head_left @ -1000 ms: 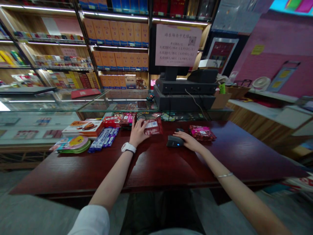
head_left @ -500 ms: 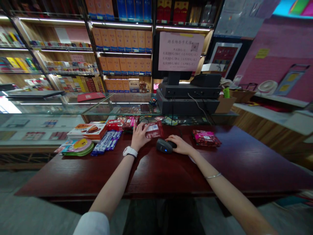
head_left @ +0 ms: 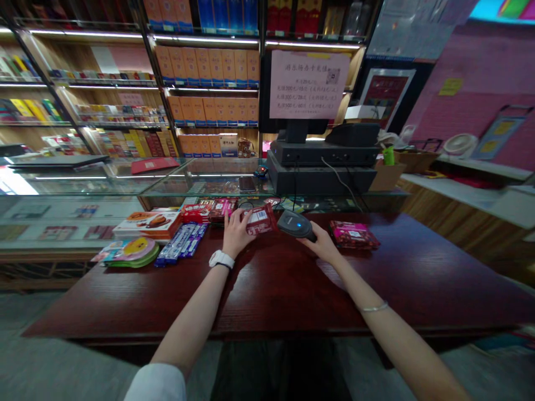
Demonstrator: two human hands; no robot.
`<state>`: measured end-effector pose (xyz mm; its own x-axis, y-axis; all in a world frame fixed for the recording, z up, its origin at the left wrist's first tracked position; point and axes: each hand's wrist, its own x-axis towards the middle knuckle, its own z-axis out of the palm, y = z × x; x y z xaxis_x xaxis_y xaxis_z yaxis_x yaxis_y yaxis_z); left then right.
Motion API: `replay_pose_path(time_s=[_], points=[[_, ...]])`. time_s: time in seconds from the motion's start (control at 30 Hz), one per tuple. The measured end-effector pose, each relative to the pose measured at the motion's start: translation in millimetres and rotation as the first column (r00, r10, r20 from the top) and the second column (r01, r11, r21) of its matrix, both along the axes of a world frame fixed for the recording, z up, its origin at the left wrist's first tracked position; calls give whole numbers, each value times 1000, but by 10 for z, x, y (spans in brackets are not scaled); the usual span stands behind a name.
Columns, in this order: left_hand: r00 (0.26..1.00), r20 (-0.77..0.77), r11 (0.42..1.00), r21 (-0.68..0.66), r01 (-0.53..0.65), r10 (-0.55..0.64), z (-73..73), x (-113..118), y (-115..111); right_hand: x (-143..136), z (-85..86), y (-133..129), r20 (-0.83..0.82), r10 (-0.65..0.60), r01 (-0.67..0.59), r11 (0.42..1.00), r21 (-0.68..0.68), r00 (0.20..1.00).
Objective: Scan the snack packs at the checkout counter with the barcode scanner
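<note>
My left hand (head_left: 237,233) is closed on a dark red snack packet (head_left: 259,220), whose white barcode label faces up. In my right hand (head_left: 322,244) is a black barcode scanner (head_left: 296,225) with a blue light; its head is close to the packet's right end. To the right of the scanner lies a red and pink snack packet (head_left: 354,234). Left of my left hand are more red and pink packets (head_left: 223,209), purple-blue wrapped bars (head_left: 182,243), an orange and white box (head_left: 150,224) and a round, colourful flat package (head_left: 132,252).
The dark red wooden table (head_left: 267,301) spans the front. Behind it stand a glass display counter (head_left: 200,172) and a black register (head_left: 321,172) with dangling cables and a paper sign (head_left: 309,85). Shelves of boxed goods (head_left: 209,67) line the back.
My right hand has lifted the scanner from the table and turned it, bringing its head up beside the packet. My left hand stays almost in place, with the packet slightly tilted.
</note>
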<state>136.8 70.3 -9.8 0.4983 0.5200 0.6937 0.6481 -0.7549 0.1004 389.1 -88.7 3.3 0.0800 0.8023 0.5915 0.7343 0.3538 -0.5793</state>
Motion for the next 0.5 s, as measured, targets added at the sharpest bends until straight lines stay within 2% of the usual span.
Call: replay_pose_path(time_s=[0.23,0.5], points=[[1000,-1,1000,6,-24,24,21,0,-26,-41,-1,8,-5,-60,59,996,-69,998],[1000,-6,1000,11,-29,29,-3,-5,-1,-17,-44,18,32,-61,63,995,-80,998]])
